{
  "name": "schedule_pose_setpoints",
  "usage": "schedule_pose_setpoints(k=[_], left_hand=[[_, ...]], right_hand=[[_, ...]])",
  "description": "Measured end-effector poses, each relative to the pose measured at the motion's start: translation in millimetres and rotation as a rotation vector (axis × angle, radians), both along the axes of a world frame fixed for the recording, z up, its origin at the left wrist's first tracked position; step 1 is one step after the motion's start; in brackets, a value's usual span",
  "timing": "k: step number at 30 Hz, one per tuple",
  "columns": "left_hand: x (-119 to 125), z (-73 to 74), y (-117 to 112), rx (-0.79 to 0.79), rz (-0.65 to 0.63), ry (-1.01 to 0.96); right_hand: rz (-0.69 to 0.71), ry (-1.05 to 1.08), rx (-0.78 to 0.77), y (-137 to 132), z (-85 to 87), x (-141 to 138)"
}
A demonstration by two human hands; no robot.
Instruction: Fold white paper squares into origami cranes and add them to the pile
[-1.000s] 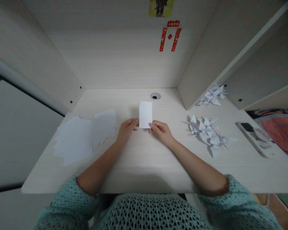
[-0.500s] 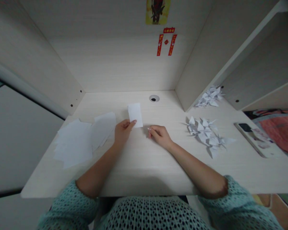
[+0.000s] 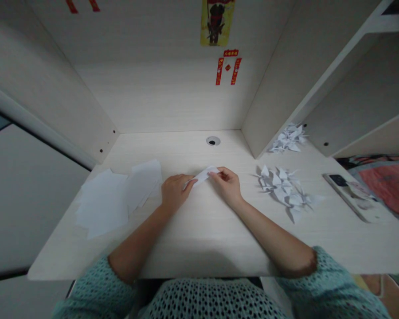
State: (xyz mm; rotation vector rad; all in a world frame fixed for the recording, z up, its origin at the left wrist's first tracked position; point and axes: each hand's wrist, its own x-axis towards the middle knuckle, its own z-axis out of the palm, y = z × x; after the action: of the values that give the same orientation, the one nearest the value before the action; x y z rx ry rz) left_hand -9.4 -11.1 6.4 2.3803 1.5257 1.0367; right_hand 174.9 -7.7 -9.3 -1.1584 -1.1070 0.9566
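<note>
A small white sheet of paper is stretched between my two hands above the middle of the desk, and it looks narrow, bent or folded over. Its left end is pinched by my left hand, thumb on top. At the right end my right hand pinches it between thumb and fingers. Left of my left hand lie loose white paper sheets, with a smaller stack of sheets beside them. Folded white paper cranes lie in a cluster to the right of my right hand.
More folded paper pieces are heaped by the upright panel. A phone lies at the right, near a red cloth. A round cable hole is at the back of the desk. Red stickers are on the back wall.
My right hand has come up to the paper and now grips its right end. The sheet, held upright in my left hand before, is now tilted sideways and looks narrower.
</note>
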Motion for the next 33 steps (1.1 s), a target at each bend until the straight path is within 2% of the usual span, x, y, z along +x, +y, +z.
schedule_pose_setpoints(k=[3,8,10,14,17,22,27,33], left_hand=[[0,2.9,1,-0.082,0.031,-0.157],[-3,4.7,9,-0.315,0.159,-0.58],[-4,3.5,12,-0.405,0.128,-0.69],[-2,0.8,12,-0.61,-0.014,-0.77],[2,0.0,10,-0.67,-0.06,-0.833],[2,-0.2,10,-0.643,0.021,-0.836],[4,2.4,3,-0.552,-0.004,-0.612],[8,4.6,-4,-0.544,-0.013,-0.57]], right_hand=[[-0.004,0.031,-0.029,0,1.2,-1],[0.024,0.182,-0.048,-2,3.7,-5],[0.035,0.188,-0.037,-2,2.7,-5],[0.096,0.062,0.02,-3,-3.9,-4],[0.153,-0.08,0.088,-4,-8.0,-3],[0.231,-0.249,0.181,-10,0.1,-3],[0.112,-0.491,0.257,-16,9.1,-4],[0.151,-0.602,0.219,-17,5.2,-6]])
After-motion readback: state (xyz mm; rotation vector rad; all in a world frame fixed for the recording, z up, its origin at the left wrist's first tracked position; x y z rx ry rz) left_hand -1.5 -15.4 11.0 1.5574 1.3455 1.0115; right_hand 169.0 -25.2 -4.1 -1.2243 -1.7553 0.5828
